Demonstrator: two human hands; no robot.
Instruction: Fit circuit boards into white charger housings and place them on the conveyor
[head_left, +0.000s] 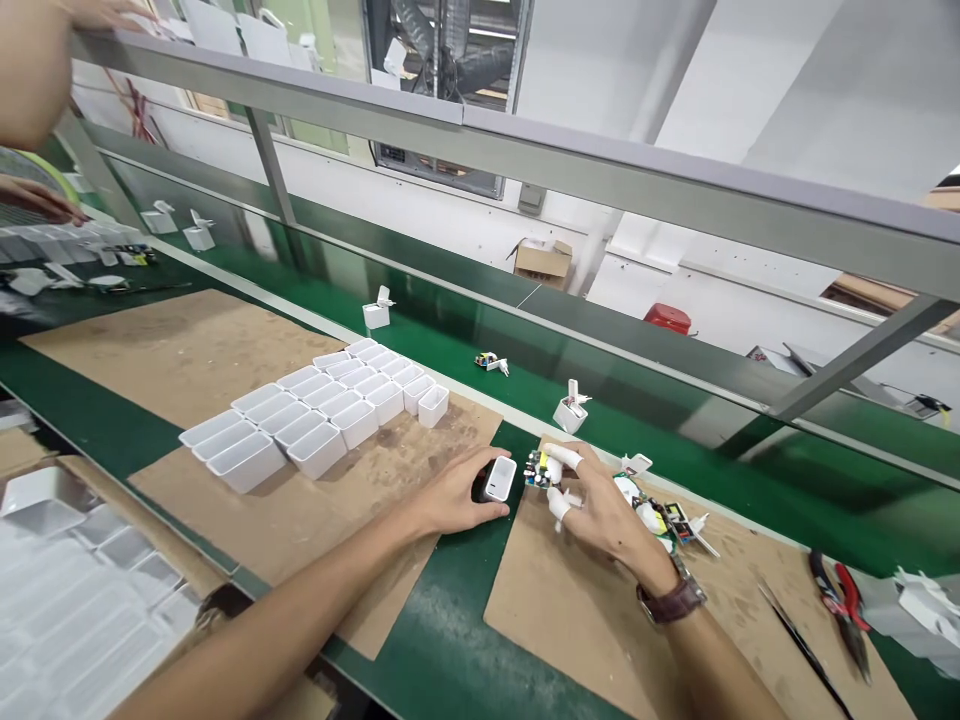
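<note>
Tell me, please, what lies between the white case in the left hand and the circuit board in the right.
The head view shows a bare gap between the case and board, with green bench beneath.

A strip of bare green tabletop (450,600) between the left hand (461,490) and right hand (600,515) leaves a passage on the near side. White rectangular plastic cases (322,400) block the way beyond and left; red-and-black-handled metal pliers (846,622) and slim dark tweezers (806,650) obstruct the right.
</note>
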